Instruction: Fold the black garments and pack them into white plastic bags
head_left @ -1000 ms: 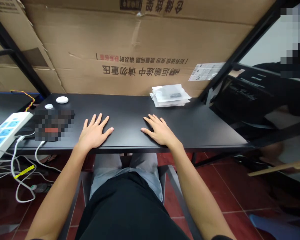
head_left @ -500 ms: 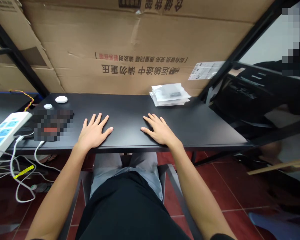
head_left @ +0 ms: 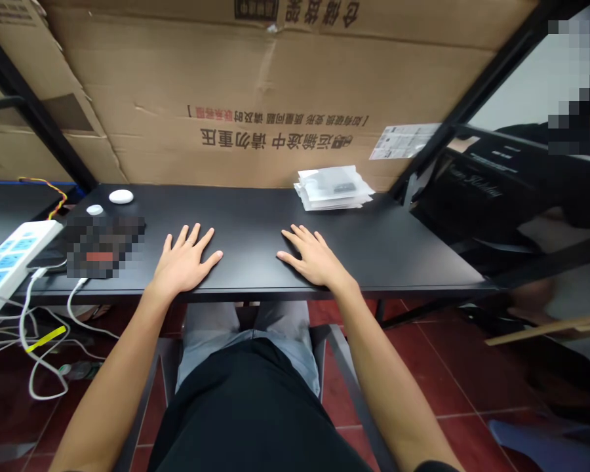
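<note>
Left hand (head_left: 183,262) and right hand (head_left: 315,259) rest palm-down, gripping nothing, on the black desk (head_left: 248,259); steady support calls for even pressure, clear of the white pouches (head_left: 324,185).

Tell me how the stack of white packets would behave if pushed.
The stack of white packets would probably slide apart, since its edges are staggered. Each packet looks thin, so likely light and somewhat floppy. Low and flat, it seems unlikely to tip.

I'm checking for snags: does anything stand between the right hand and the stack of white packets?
Nothing visible does: black tabletop stretches from the right hand to the white packets, which lie farther back, in front of the cardboard.
</note>
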The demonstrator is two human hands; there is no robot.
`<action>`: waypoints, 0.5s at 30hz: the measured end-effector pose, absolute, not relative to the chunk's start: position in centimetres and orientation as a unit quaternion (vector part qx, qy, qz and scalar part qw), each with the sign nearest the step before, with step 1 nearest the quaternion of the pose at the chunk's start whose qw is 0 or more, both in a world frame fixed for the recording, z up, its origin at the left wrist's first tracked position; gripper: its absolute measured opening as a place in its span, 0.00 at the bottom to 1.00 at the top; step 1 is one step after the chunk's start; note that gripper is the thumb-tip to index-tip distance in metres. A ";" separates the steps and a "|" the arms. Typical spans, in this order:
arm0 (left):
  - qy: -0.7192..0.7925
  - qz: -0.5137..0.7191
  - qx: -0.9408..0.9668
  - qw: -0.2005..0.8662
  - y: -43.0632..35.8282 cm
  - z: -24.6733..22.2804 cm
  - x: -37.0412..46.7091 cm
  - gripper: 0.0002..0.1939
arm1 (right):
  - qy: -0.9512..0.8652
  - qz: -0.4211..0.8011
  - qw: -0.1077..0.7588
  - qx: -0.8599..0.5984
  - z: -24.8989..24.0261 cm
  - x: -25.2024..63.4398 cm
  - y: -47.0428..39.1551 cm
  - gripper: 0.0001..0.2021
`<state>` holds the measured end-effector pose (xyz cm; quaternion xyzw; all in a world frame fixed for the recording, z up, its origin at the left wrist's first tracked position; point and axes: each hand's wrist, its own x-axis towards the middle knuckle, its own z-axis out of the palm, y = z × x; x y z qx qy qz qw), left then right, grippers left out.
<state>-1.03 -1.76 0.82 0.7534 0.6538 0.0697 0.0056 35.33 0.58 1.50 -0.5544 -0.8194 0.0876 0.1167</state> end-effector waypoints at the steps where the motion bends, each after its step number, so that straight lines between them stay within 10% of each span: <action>1: 0.654 0.072 0.753 0.006 -1.8 0.8 -1.0 0.43 | -0.820 0.086 0.119 -0.554 1.4 35.3 0.5 0.42; 10: 0.640 0.091 0.763 0.017 -1.9 1.2 -1.0 0.38 | -0.821 -0.037 0.191 -0.536 4.6 40.0 5.1 0.23; 15: 0.543 0.096 0.828 0.099 -3.3 2.5 -0.2 0.31 | -0.774 -0.254 0.131 -0.564 8.3 44.4 10.6 0.28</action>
